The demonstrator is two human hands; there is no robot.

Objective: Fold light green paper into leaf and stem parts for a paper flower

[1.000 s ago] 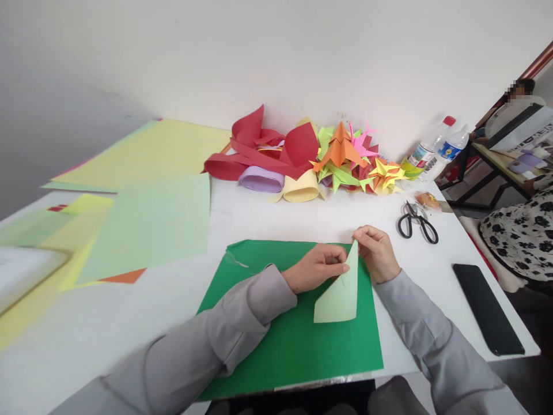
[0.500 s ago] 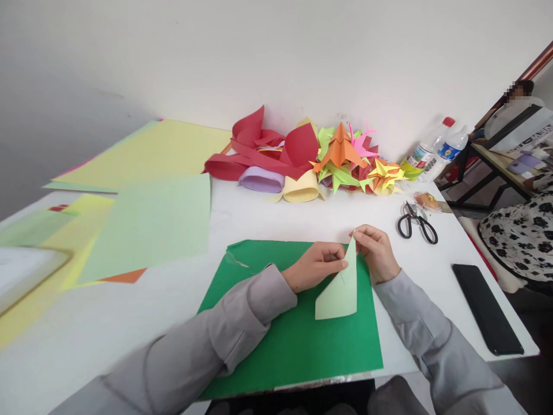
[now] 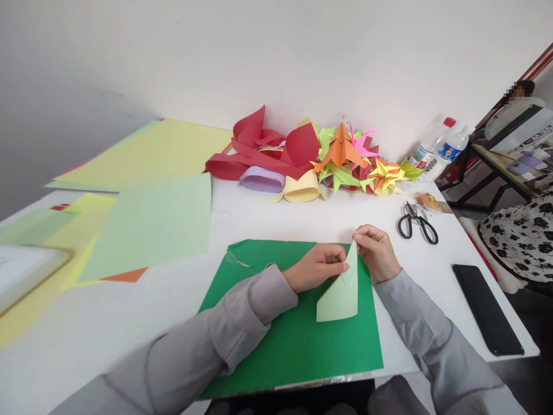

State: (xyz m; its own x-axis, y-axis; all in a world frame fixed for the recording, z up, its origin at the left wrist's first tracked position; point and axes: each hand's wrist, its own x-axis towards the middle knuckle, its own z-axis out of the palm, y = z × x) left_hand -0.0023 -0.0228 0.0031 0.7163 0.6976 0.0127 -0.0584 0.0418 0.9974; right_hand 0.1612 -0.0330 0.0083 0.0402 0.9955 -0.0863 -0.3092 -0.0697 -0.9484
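Note:
A folded piece of pale green paper [image 3: 342, 297] is held up over a green board [image 3: 276, 357]. It tapers to a point at the top and has a squared lower end, with a short dark line on its face. My left hand [image 3: 317, 266] pinches its left edge, thumb on the front and fingers behind. My right hand [image 3: 378, 251] grips the pointed top between thumb and fingertips. The other fingers of both hands are curled.
Black-handled scissors [image 3: 417, 223] and a black phone [image 3: 488, 308] lie to the right. Folded paper figures [image 3: 341, 150] and red paper loops [image 3: 276, 155] are heaped by the wall, beside plastic bottles [image 3: 436, 150]. Coloured sheets [image 3: 151, 219] spread leftward. A person in a patterned garment [image 3: 518, 239] sits at right.
The tip of the pale green paper has dropped slightly in my right fingers, and its lower end sits a little lower. Both hands keep their hold, nearly still.

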